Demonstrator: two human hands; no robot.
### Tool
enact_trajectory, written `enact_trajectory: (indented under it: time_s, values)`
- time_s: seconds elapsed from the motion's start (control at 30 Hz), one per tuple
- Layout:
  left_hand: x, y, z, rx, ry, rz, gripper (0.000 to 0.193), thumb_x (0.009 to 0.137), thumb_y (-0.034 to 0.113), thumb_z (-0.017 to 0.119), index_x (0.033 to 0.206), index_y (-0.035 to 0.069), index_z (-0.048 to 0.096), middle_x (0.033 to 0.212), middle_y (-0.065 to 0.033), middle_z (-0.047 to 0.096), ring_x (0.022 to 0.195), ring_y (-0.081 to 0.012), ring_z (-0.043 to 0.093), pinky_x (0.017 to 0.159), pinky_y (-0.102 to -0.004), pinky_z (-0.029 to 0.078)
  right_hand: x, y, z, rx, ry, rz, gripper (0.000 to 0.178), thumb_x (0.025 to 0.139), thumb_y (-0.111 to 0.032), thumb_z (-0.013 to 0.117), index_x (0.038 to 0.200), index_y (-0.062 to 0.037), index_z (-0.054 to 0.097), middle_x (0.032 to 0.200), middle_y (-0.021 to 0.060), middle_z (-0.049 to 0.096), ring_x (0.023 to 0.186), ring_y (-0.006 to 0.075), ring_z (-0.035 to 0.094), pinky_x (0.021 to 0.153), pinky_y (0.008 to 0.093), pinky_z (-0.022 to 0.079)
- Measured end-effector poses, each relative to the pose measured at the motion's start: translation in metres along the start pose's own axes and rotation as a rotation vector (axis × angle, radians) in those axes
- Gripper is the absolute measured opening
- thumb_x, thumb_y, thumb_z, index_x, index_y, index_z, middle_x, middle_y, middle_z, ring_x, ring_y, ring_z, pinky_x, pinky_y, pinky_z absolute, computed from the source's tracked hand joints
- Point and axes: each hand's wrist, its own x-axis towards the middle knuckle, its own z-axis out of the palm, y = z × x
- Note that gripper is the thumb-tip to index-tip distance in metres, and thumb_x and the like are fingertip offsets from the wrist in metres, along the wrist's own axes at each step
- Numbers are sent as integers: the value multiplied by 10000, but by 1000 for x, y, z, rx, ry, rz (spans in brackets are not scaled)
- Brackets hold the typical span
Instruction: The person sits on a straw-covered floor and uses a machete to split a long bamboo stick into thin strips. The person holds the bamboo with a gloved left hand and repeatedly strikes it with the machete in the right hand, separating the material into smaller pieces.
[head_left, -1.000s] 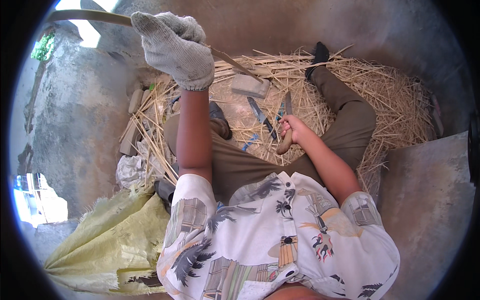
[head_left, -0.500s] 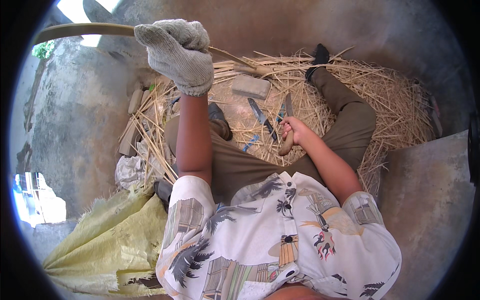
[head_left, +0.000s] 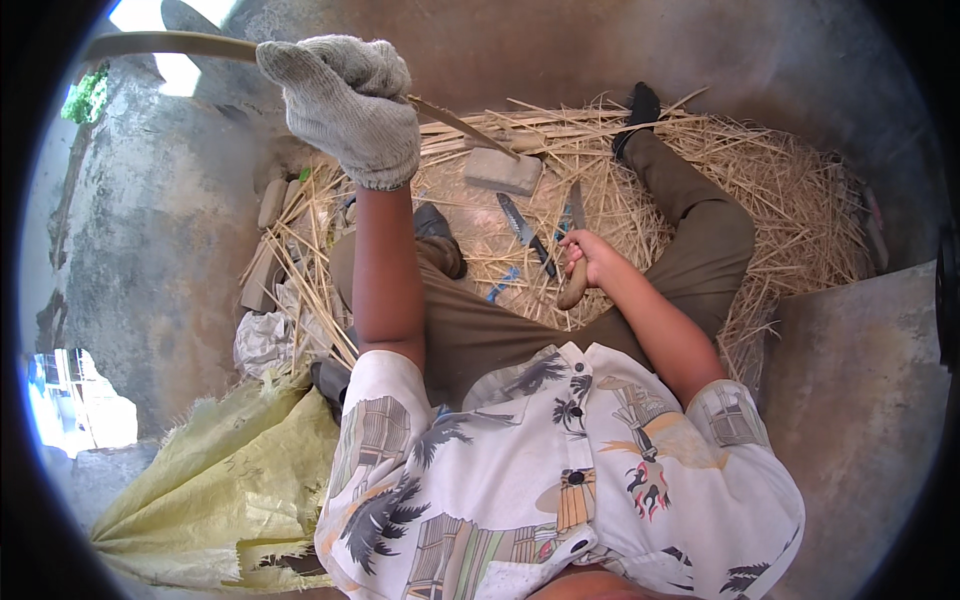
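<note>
Here the person sits on the ground amid a spread of pale dry straw (head_left: 760,180), legs stretched toward the far side. The left hand (head_left: 345,105), in a grey knitted work glove, is raised at the far left, its fingers (head_left: 300,75) closed round a long thin bamboo strip (head_left: 160,44). The strip passes through the fist: one end arcs off to the far left edge of the view, the other runs right and slightly nearer, ending in a tapered tip over the straw.

The bare right hand (head_left: 588,258) sits lower, right of centre, above the lap, well apart from the gloved one. Its fingers (head_left: 575,245) are wrapped round the brown wooden handle of a knife (head_left: 574,270), whose narrow blade points toward the far side. Just left of that hand a second knife with a dark handle (head_left: 525,232) lies loose on the straw, and beyond it rests a grey rectangular stone block (head_left: 503,170).

Near the left, a yellowish woven plastic sack (head_left: 215,490) lies crumpled on the concrete floor (head_left: 150,260), beside the person's patterned short-sleeved shirt (head_left: 560,480).
</note>
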Motion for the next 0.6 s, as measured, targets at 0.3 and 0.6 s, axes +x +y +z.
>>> enact_trajectory:
  time_s: [0.3,0.6]
  values:
    - [6,-3,-4,-75,-59,-31,668,925,705,420,553,167,284,466,39,216,384,-98,170,346,-273,147,7,1,-5,-47,-54,-5,257,842,-73,552,661,-172,398,508,-110,409,393,17,382,414,234,342]
    - [8,-11,-22,-337,-247,-295,669,872,761,452,564,190,290,484,61,216,405,-95,174,386,-279,146,11,1,-7,-56,14,-14,235,843,-81,559,672,-163,419,487,-99,368,394,44,350,422,263,352]
